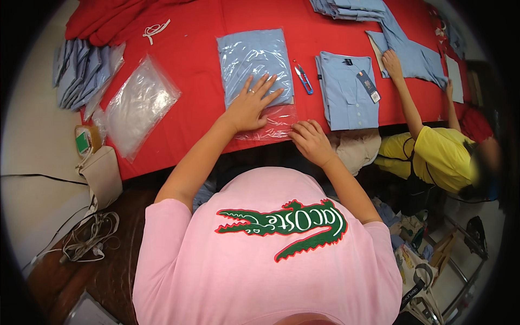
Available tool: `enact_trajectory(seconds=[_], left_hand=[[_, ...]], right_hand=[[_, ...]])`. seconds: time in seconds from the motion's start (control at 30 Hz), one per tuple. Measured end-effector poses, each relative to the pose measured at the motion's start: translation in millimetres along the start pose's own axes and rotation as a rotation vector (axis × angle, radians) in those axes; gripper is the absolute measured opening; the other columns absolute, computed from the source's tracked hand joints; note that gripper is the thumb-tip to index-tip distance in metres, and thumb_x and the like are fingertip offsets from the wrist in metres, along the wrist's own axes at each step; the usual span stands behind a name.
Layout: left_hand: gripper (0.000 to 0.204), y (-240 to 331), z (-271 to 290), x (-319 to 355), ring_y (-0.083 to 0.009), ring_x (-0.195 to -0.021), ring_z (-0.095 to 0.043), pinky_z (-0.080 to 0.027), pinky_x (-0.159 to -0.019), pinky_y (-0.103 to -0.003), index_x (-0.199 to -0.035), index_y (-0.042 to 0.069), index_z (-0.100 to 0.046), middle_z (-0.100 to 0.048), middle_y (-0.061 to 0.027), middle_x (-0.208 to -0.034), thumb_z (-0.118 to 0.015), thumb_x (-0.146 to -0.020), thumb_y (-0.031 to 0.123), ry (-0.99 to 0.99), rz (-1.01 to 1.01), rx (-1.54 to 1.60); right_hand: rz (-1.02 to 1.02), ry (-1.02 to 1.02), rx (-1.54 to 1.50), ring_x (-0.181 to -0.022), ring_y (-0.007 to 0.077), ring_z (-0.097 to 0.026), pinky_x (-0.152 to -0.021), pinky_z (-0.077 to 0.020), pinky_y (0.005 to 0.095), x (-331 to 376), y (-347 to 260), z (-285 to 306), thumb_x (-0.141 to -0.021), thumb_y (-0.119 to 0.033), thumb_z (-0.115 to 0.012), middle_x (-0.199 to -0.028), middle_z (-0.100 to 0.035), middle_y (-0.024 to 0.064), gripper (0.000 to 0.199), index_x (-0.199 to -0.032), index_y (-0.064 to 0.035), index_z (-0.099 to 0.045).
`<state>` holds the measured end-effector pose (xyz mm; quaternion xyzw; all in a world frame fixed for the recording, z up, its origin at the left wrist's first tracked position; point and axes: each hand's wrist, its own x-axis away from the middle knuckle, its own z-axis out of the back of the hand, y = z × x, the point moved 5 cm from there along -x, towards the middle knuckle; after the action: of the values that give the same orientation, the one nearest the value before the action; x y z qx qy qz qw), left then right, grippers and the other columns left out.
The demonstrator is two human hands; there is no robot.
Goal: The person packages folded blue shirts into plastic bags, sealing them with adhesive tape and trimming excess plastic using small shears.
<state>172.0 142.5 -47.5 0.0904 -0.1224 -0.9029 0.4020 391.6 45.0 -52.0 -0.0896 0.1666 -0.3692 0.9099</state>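
Note:
A folded light blue shirt lies inside a clear plastic bag on the red-covered table, straight ahead of me. My left hand rests flat on the lower part of the bagged shirt, its fingers spread. At the bag's near right corner, my right hand has its fingers curled over the clear edge, which it seems to pinch. Right of the bag lie thread snips with blue handles. Beyond them is another folded light blue shirt, unbagged, with a dark hang tag.
Clear empty bags lie at the left, near a pile of bagged blue shirts. Red fabric is heaped at the far left. At the right, a co-worker in yellow handles a blue garment. Tangled cables lie at lower left.

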Motion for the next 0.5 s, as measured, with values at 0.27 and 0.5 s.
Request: enact_trajectory(seconds=[0.27, 0.5], left_hand=[[0.055, 23.8, -12.8, -8.6, -0.0286, -0.146, -0.050, -0.033, -0.127, -0.055, -0.140, 0.013, -0.064, -0.058, -0.0118, -0.151, -0.076, -0.087, 0.016, 0.341, 0.063, 0.005], [0.019, 27.5, -28.1, -30.9, -0.0268, -0.106, -0.065, -0.047, -0.104, -0.047, -0.098, 0.011, -0.065, -0.066, -0.0069, -0.103, -0.077, -0.088, 0.021, 0.441, -0.011, -0.025]], right_hand=[[0.026, 0.077, -0.078, -0.122, 0.0268, -0.064, -0.114, -0.0456, 0.0494, -22.0, -17.1, 7.6, -0.091, -0.013, -0.074, -0.119, -0.072, 0.0081, 0.019, -0.109, -0.0063, -0.070], [0.068, 0.009, -0.114, -0.115, 0.0250, -0.066, -0.113, -0.0462, 0.0488, -18.5, -25.2, 3.5, -0.092, -0.013, -0.076, -0.114, -0.072, 0.0074, 0.020, -0.110, -0.0066, -0.069]])
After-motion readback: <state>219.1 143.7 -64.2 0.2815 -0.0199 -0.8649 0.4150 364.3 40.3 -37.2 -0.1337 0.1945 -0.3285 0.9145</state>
